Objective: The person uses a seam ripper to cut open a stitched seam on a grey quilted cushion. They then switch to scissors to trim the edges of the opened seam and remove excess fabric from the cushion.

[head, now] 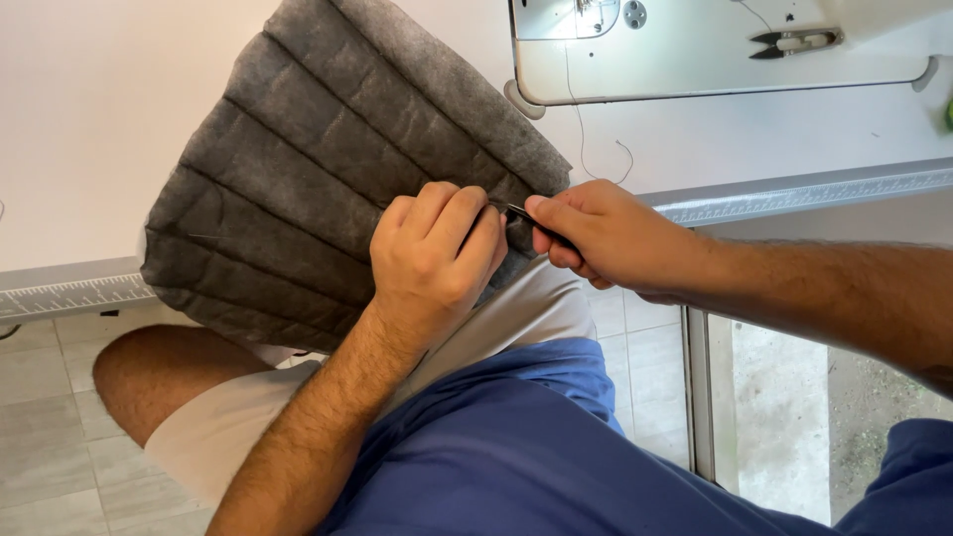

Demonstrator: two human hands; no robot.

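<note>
A: Both hands are clamped. The left hand [437,260] is bunched in a fist on the near edge of the grey quilted fabric [328,169], pinching a fold of it. The right hand [606,236] is closed round a thin dark tool [531,220], its tip touching that same fold.

B: Where does the fabric lie?

A: It hangs off the front edge of the sewing table [99,99], over the ruler strip [69,295], down toward the person's lap.

B: What could go wrong?

A: I'd judge the tip sits so close to the left fingers that a slip could nick them. If it digs too deep it could tear the padding instead of catching a thread. The fabric overhangs a lot, so if the left grip loosens it may slide off toward the floor.

B: What can't you make out?

A: The tool itself; the fingers cover most of it, so it may be a seam ripper or small snips, I can't tell. The stitch being worked is hidden under the left knuckles. The sewing machine [695,45] at the table's far edge is cut off by the top of the frame; only its base, a loose thread [581,139] and a pair of thread snips [794,42] show.
</note>
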